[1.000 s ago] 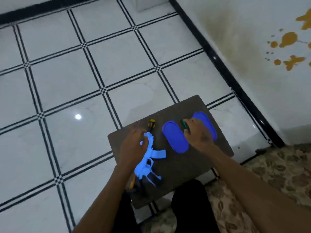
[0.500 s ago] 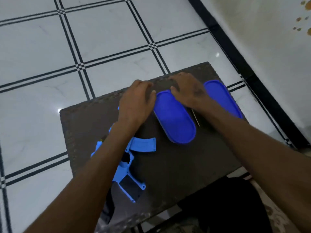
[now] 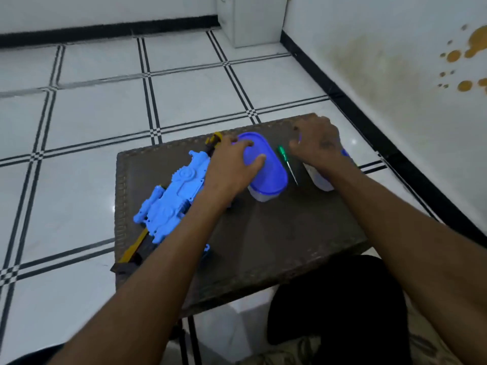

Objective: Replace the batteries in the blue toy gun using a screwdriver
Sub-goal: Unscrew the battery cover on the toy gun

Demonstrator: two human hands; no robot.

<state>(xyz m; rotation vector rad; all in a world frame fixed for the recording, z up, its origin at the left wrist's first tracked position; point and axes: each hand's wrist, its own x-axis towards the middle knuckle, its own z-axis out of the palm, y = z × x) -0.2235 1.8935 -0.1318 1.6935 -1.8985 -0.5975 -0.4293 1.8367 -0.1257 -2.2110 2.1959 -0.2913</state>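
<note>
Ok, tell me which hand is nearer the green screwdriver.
Right. The right hand sits just beside the screwdriver, on its right, not touching it. The left hand rests on the lidded tub on the other side.

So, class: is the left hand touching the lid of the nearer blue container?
Touching. The head view shows the left hand lying on the blue lid, fingers and thumb spread across its top.
</note>
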